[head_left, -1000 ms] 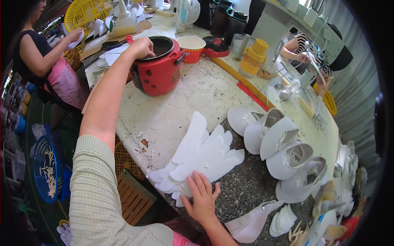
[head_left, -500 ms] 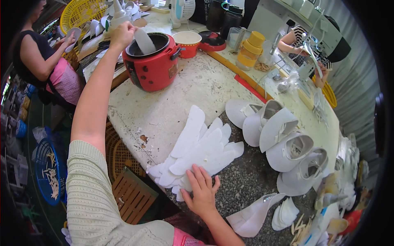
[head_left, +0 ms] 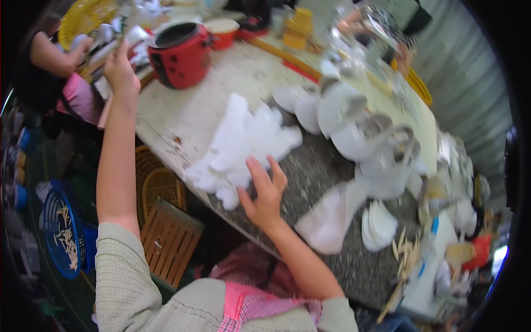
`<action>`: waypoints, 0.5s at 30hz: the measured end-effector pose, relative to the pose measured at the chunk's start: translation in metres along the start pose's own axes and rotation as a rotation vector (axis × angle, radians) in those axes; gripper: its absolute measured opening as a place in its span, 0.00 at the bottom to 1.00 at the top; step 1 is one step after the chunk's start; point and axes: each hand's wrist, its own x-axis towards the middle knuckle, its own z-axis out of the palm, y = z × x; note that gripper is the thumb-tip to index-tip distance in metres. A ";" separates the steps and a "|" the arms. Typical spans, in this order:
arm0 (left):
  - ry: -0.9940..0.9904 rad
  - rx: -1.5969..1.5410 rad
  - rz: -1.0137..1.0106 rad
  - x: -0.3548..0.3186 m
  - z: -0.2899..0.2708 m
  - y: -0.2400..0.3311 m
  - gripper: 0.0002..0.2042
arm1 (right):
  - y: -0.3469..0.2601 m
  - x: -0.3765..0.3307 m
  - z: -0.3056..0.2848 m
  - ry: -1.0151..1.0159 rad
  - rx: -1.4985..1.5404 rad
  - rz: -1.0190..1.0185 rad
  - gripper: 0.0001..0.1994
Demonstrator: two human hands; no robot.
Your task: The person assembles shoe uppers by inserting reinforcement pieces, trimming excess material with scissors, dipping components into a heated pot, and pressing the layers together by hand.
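My left hand (head_left: 120, 72) is raised at the far left, beside the red pot (head_left: 181, 58). Its fingers look closed, with a thin upright shape and a white patch at the fingertips; blur hides what they hold. My right hand (head_left: 264, 193) has its fingers spread and holds nothing. It is at the near edge of a fanned pile of white, tongue-shaped flat pieces (head_left: 240, 146); I cannot tell whether the fingertips touch it. Right of the pile stand several pale, curved shoe uppers (head_left: 337, 108) in a row. One more pale upper (head_left: 326, 221) lies nearer me.
White oval pieces (head_left: 379, 226) and thin pale strips (head_left: 406, 252) lie at the right. A red-and-white tub (head_left: 222, 34) and yellow container (head_left: 298, 29) stand at the back. People work at far left and right. A slatted wooden stool (head_left: 172, 240) is below the table edge.
My left hand has moved away from the pot to the left, and the white piece no longer shows over the pot. My right hand has lifted off the pile. The whole view has shifted.
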 end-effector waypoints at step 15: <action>-1.458 -0.096 -0.450 -0.417 0.101 0.121 0.12 | 0.072 -0.046 -0.222 0.610 0.620 0.376 0.11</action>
